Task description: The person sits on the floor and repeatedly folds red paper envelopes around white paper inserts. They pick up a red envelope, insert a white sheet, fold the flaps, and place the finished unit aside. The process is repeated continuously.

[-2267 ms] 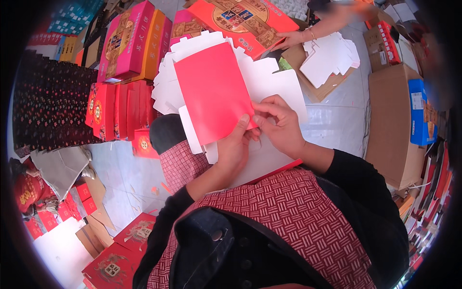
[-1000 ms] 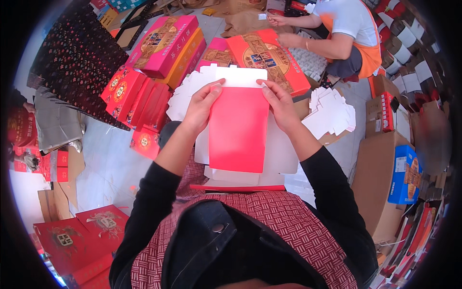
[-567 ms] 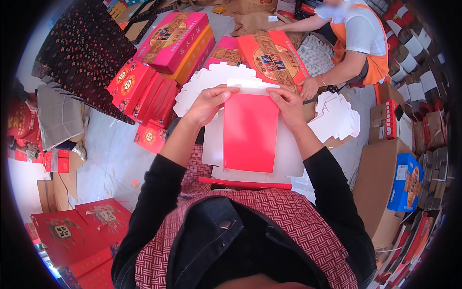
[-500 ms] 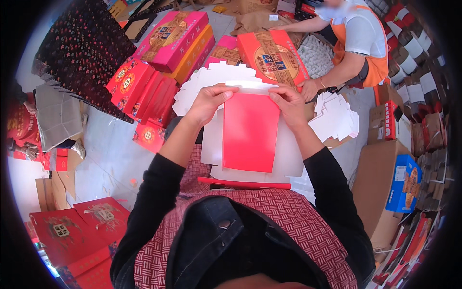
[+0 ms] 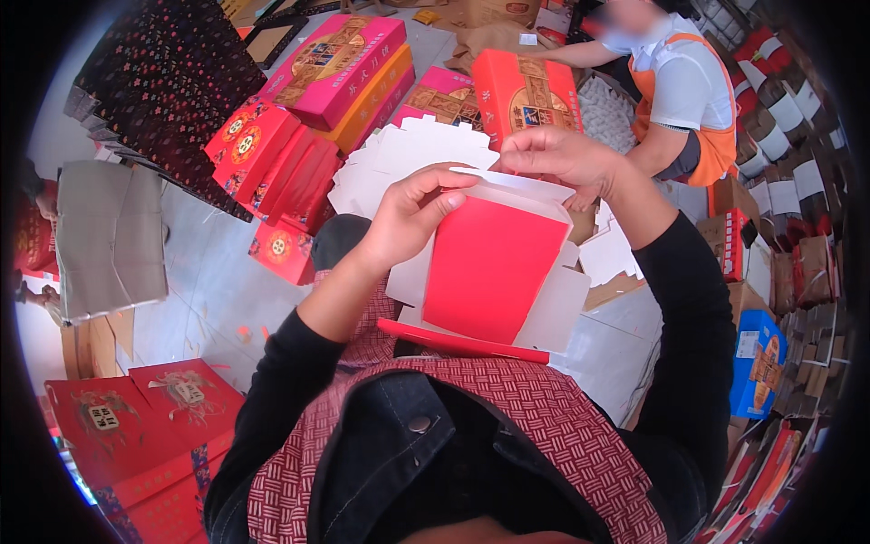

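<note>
A partly folded carton (image 5: pixel 494 267), red outside and white inside, rests tilted over my lap. My left hand (image 5: pixel 417 213) is closed on its far left corner, with the thumb on the red face. Just above the carton's far edge is my right hand (image 5: pixel 566 161); its thumb and fingertips are pinched together, and whatever they hold is too small to make out. White flaps stand up along that far edge. Under the carton lie white card panels (image 5: pixel 562 317), with a red edge strip (image 5: pixel 462 342) nearest me. Beyond my left hand sits a pile of white card blanks (image 5: pixel 399 150).
Red boxes (image 5: pixel 272 159) and a pink box (image 5: pixel 337 68) are stacked at the far left. A person in an orange apron (image 5: pixel 698 100) crouches at the far right beside a red box (image 5: pixel 526 91). Red cartons (image 5: pixel 136 426) stand near left, a blue box (image 5: pixel 759 363) at right.
My right hand has left the carton's far corner and risen, its fingers now pinched above the edge. The far flaps have opened up, and the carton has tilted and turned slightly.
</note>
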The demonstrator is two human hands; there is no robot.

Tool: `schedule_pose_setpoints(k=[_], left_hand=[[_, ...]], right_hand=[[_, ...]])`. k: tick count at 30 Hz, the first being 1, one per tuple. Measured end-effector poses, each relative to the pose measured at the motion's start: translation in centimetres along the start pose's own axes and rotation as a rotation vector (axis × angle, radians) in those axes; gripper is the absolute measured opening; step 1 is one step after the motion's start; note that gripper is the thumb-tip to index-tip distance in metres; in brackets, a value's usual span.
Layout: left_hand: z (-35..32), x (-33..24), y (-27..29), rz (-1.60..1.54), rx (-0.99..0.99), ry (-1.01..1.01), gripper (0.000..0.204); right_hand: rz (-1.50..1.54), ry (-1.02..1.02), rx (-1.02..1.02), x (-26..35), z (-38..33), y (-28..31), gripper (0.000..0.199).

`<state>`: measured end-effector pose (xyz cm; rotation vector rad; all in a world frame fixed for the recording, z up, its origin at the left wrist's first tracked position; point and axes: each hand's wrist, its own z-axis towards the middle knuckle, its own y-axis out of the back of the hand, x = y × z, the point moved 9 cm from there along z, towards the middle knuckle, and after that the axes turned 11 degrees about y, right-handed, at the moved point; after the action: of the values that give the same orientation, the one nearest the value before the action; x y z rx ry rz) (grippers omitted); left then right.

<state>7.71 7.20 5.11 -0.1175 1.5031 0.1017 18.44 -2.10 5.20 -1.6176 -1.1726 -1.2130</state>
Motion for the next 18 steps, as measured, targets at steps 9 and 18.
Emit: schedule_pose_setpoints(k=[9,18], left_hand=[[-0.4,0.7,0.1,-0.185,0.017,-0.016,0.023],[-0.5,0.1,-0.3,-0.120,0.021,-0.023,0.035]], right_hand=[[-0.331,0.153,0.120,1.7,0.1,-2.5,0.029],[-0.774,0.340,0.050,3.6,-0.6,-2.6,0.024]])
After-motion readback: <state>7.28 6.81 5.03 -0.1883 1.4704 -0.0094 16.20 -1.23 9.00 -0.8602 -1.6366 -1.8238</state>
